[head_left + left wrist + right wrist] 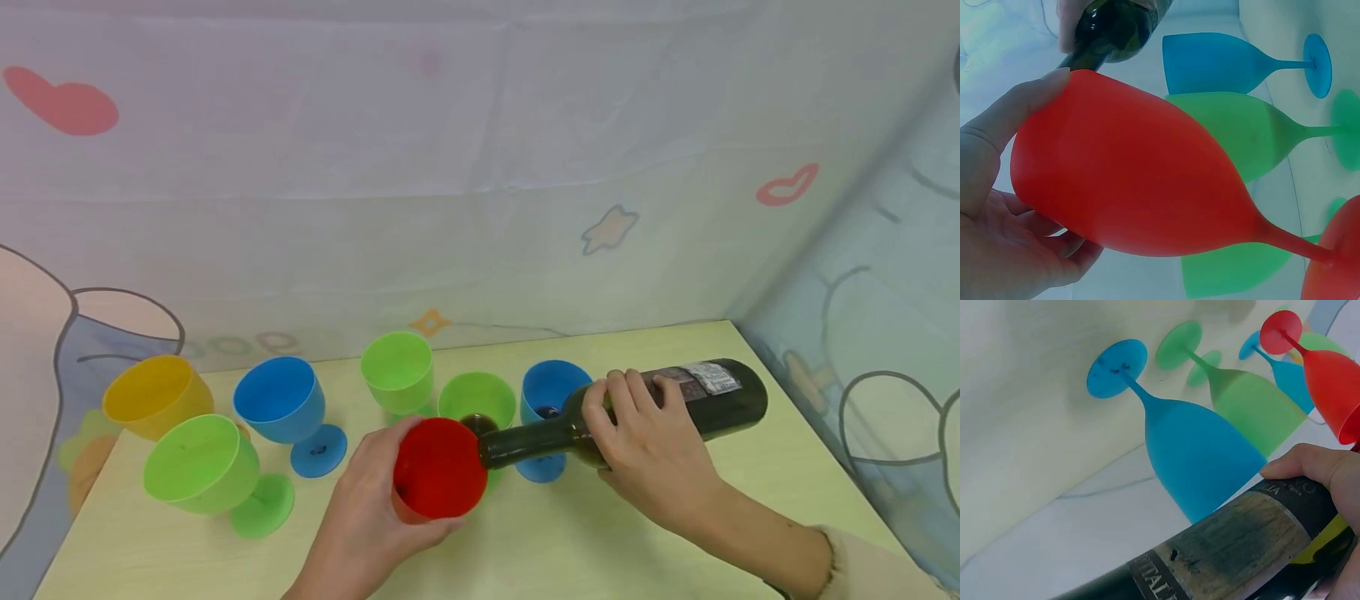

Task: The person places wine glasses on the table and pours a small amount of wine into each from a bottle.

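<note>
My left hand (367,500) grips a red plastic goblet (441,467) round its bowl; the left wrist view shows the thumb near the rim and the stem below. With my right hand (656,450) I hold a dark green wine bottle (723,400) tipped nearly flat. Its mouth meets the red goblet's right rim. Right behind the neck stand a green goblet (477,392) and a blue goblet (555,379), each with something dark inside. In the right wrist view the bottle's label (1235,544) faces the camera. Whether liquid is flowing I cannot tell.
Another green goblet (396,371) stands at the back. To the left are a yellow goblet (157,396), a light green goblet (202,467) and a second blue goblet (279,400). A pale tabletop (600,550) carries them, with a printed cloth (480,167) hanging behind.
</note>
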`<state>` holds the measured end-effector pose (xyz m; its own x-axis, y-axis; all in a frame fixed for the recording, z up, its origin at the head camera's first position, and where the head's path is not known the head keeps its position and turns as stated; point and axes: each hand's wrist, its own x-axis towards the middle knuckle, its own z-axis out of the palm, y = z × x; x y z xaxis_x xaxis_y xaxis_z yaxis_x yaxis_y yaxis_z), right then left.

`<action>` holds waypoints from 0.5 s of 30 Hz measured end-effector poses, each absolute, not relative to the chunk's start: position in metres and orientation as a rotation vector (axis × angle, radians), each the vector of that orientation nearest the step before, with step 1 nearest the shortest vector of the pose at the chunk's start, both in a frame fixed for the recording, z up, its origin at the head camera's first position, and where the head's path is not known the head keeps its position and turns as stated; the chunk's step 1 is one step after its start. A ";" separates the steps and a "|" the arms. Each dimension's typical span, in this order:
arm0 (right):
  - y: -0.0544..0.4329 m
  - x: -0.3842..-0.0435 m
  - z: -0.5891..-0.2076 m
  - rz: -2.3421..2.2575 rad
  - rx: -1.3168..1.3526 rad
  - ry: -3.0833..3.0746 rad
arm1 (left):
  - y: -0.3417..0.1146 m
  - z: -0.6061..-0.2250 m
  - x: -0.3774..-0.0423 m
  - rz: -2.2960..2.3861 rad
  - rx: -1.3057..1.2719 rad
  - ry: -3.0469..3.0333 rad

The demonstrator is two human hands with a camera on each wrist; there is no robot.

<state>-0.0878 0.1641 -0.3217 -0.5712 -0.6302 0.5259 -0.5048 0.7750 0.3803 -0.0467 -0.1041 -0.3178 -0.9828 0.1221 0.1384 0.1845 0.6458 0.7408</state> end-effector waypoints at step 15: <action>0.157 -0.090 -0.321 -0.358 0.881 -2.265 | -0.102 -0.316 -0.045 -1.230 -0.292 -2.790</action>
<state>-0.0896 0.1570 -0.3210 -0.5462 -0.6790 0.4905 -0.4945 0.7340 0.4654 -0.0446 -0.1015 -0.3158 -0.9787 0.1420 0.1480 0.2050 0.6596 0.7231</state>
